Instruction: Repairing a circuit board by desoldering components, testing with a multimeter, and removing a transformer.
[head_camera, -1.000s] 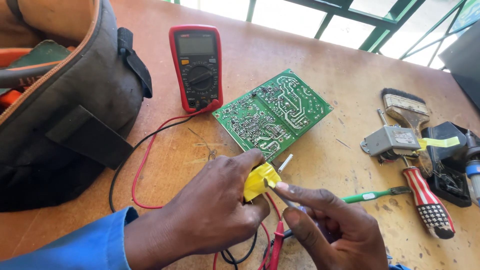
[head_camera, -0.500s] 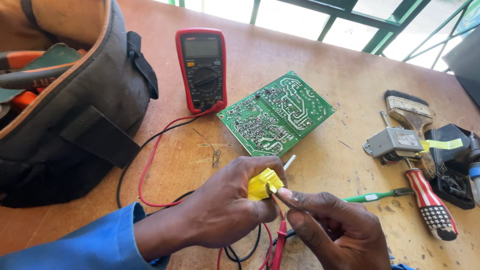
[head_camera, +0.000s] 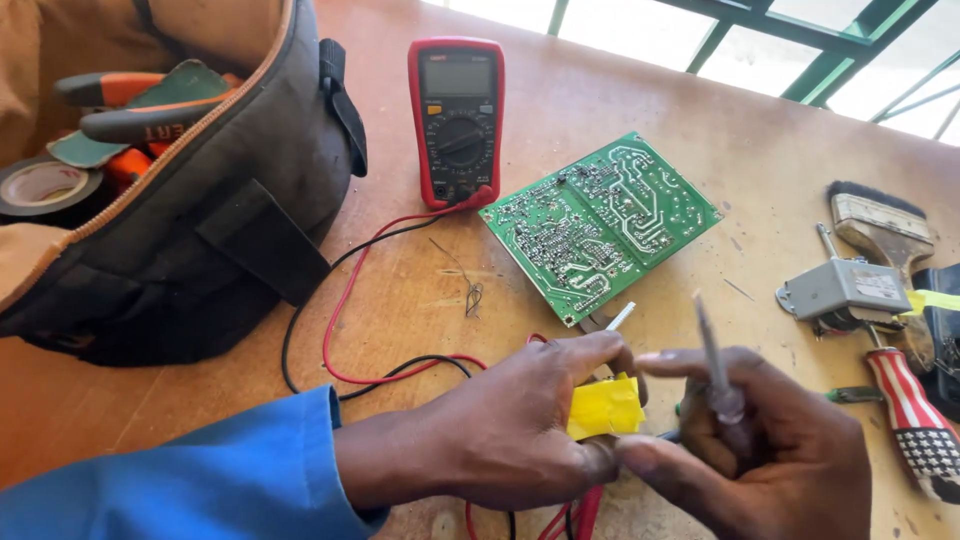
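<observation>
Readying the probe at the yellow piece

My left hand (head_camera: 500, 440) pinches the yellow piece (head_camera: 603, 408) above the desk (head_camera: 420, 290); my right hand (head_camera: 770, 450) fingers grip the thin probe (head_camera: 712, 360), which I judge needs steady alignment.

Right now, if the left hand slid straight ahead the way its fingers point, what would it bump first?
The left hand points right, pinching a yellow piece. Straight on it would meet the right hand first, which holds a thin probe. They look almost touching already, though depth is unclear.
</observation>
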